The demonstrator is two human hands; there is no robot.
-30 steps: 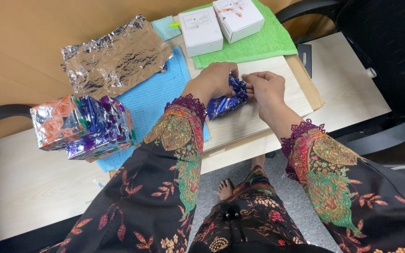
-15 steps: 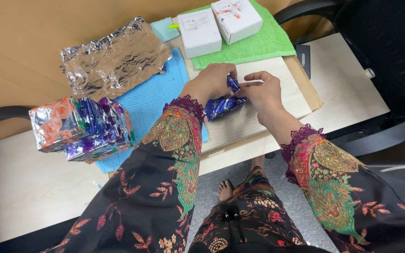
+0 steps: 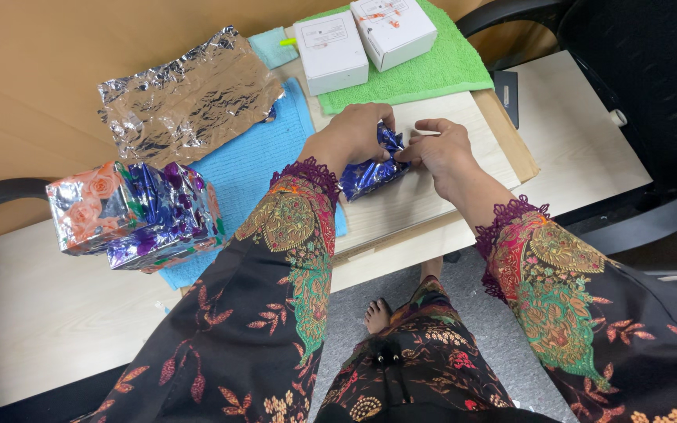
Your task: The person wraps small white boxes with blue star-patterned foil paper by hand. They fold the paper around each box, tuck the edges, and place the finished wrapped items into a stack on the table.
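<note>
At the bottom of the frame the person's patterned sleeves and lap fill the view, with a bare foot (image 3: pixel 375 316) on the grey floor below the table edge. Just above centre, the left hand (image 3: pixel 356 135) is closed over the top of a small box half-wrapped in shiny blue star-patterned foil (image 3: pixel 367 175), which rests on the pale wooden board (image 3: pixel 440 192). The right hand (image 3: pixel 442 150) meets it from the right, thumb and fingertips pressed together on a fold of the blue foil at the box's end.

To do this fold well, it looks wise to keep the left hand pressing the box flat so the foil cannot slide, and to draw the pinched flap snug against the end before creasing it sharply; slack foil would probably spring open.

At the left edge sit two finished parcels touching each other, one in silver rose-print paper (image 3: pixel 88 205), one in purple-blue paper (image 3: pixel 171 215), partly on a blue towel (image 3: pixel 252 168). Farther up, a crumpled sheet of silver foil (image 3: pixel 186 98) lies in the upper left, and two white boxes (image 3: pixel 362 39) stand side by side on a green towel (image 3: pixel 432 78) at the top.
</note>
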